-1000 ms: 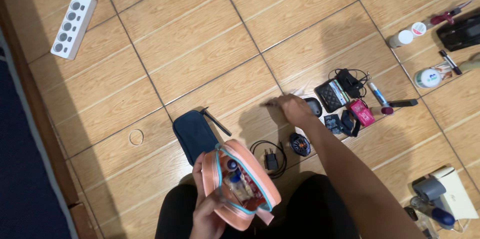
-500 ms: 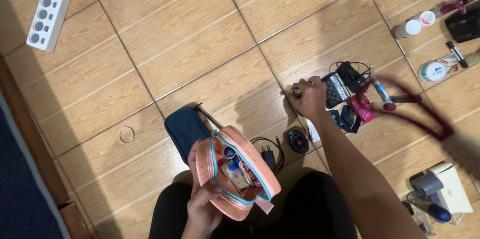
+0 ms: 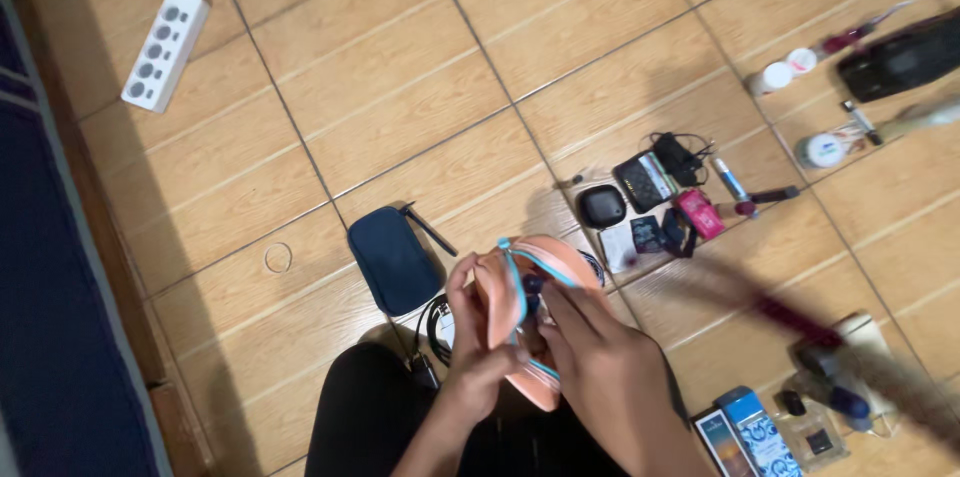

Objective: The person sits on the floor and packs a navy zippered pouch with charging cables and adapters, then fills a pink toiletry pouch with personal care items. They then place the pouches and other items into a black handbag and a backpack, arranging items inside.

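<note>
A peach-pink pouch (image 3: 560, 262) with a teal zipper is held upright over my lap, its mouth open. My left hand (image 3: 478, 337) grips its left side. Against its right side lies my right hand (image 3: 600, 362), fingertips tucked into the opening, so whatever they hold is hidden. A dark small item shows just inside the mouth.
A navy pouch (image 3: 393, 259) and a black plug with cable (image 3: 433, 325) lie left of the pouch. A black round case (image 3: 601, 206), quilted wallet (image 3: 642, 182), pink item (image 3: 698, 214) and tubes sit beyond. Power strip (image 3: 165, 50) far left; boxes (image 3: 750, 432) near right.
My right hand left the floor by the black case and came back to the pouch's mouth. The pouch was turned upright and raised. The camera shifted.
</note>
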